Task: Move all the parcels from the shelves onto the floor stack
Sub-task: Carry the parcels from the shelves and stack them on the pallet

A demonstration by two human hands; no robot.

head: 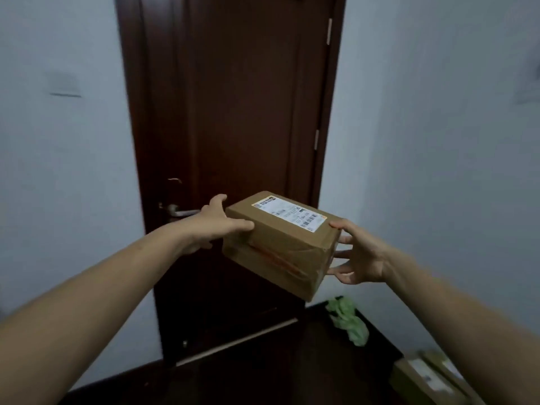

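Parcel (pixel 280 241), a brown cardboard box with a white label on top, hangs in mid-air in front of the dark door (pixel 228 112), at about the height of the door's handle (pixel 181 212) and tilted down toward the door's right side. It touches nothing but the hands. The left hand (pixel 216 226) holds the end nearer the handle, its thumb laid over the near top edge; the other fingers are mostly hidden behind the box. The right hand (pixel 359 255) presses the opposite end with its fingers spread wide and nearly straight, thumb on the top corner.

No shelf is in view, so this looks like the carrying step, between shelf and stack. The floor stack (pixel 423 378), two or so labelled boxes, lies on the dark floor well to the right of the door, beyond a green bag (pixel 347 320) near the door's lower right corner.

The next move probably calls for turning away from the door toward its right, lowering the box, levelling it and setting it squarely on the stack before either hand lets go.
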